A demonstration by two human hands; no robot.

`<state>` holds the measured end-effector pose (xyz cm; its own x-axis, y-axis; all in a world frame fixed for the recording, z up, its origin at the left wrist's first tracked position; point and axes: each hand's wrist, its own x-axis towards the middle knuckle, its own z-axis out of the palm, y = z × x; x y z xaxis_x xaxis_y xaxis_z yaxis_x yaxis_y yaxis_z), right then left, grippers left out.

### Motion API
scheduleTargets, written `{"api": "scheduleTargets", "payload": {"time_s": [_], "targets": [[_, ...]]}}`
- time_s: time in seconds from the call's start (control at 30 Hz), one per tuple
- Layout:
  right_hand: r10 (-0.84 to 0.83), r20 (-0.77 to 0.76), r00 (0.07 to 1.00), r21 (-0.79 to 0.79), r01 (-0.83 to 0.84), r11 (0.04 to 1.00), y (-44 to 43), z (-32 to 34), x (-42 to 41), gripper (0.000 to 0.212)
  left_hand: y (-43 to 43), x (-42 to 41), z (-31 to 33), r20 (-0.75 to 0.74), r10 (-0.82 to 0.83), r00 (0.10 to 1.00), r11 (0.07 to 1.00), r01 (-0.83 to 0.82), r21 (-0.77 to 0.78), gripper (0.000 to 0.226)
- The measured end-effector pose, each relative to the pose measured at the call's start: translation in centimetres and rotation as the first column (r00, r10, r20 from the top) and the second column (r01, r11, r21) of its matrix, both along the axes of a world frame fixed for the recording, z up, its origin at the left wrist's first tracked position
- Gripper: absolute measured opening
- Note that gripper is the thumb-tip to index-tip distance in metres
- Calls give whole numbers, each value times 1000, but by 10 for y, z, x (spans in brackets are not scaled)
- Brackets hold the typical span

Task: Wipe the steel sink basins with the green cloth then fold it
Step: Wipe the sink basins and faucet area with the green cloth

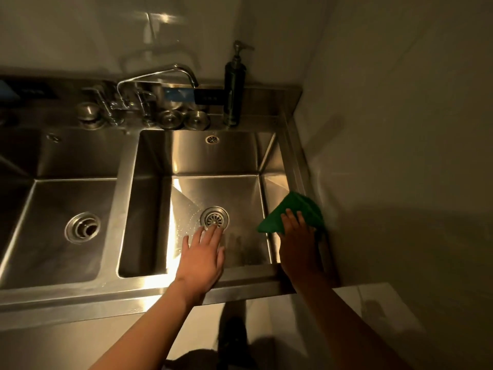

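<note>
We were mid-wipe at the right basin [202, 156], right hand [296, 233] pressing the cloth [296, 202] flat-fingered on its right rim, lower right of frame, left hand [202, 253] spread by the drain [214, 219]; next, we judged, the cloth needed sweeping down across the floor.

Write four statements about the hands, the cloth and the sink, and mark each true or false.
1. The right hand rests on the green cloth at the right side of the right basin. True.
2. The left hand holds a sponge. False: it is open and empty, above the right basin.
3. The soap dispenser stands behind the right basin. True.
4. The green cloth covers the drain strainer. False: the strainer is bare, by the left hand's fingertips.
</note>
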<state>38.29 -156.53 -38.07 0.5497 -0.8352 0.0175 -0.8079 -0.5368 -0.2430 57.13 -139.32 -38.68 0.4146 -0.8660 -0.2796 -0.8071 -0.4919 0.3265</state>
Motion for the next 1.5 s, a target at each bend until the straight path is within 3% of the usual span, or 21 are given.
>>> {"api": "scheduleTargets", "payload": {"time_s": [0.13,0.23,0.4,0.53,0.7,0.87,0.97,1.03,1.13,1.23,1.5], "targets": [[-48,164,985,209,13,978,31,-4,38,51,28,41,10,77,38,996,999,-39,7,58],[-91,241,966,270,24,962,48,-6,68,45,43,79,19,154,56,986,998,-61,29,59],[-253,351,901,560,15,829,67,-10,117,36,57,138,34,270,190,944,981,-196,-5,61],[-368,406,836,721,-46,691,80,-15,159,38,65,167,27,216,406,888,914,-400,-74,59],[-485,472,736,816,-156,556,95,-22,220,30,68,182,7,93,434,896,897,-421,-133,63],[-578,418,701,868,-120,482,97,-33,272,31,50,186,-5,21,443,896,878,-430,-209,66],[-567,396,723,892,-156,425,96,-43,297,37,48,188,-12,-3,521,854,817,-499,-289,57],[-621,363,694,927,-206,312,94,-47,311,40,49,189,-14,-51,577,815,761,-559,-329,53],[-698,251,670,964,-238,117,95,-47,326,47,48,189,-14,-34,578,815,766,-556,-323,51],[-686,220,693,954,-299,4,105,-43,340,51,48,189,-16,-50,587,808,757,-570,-319,51],[-634,290,717,954,-266,136,107,-59,389,57,47,189,-16,-68,601,796,743,-588,-319,52]]}}
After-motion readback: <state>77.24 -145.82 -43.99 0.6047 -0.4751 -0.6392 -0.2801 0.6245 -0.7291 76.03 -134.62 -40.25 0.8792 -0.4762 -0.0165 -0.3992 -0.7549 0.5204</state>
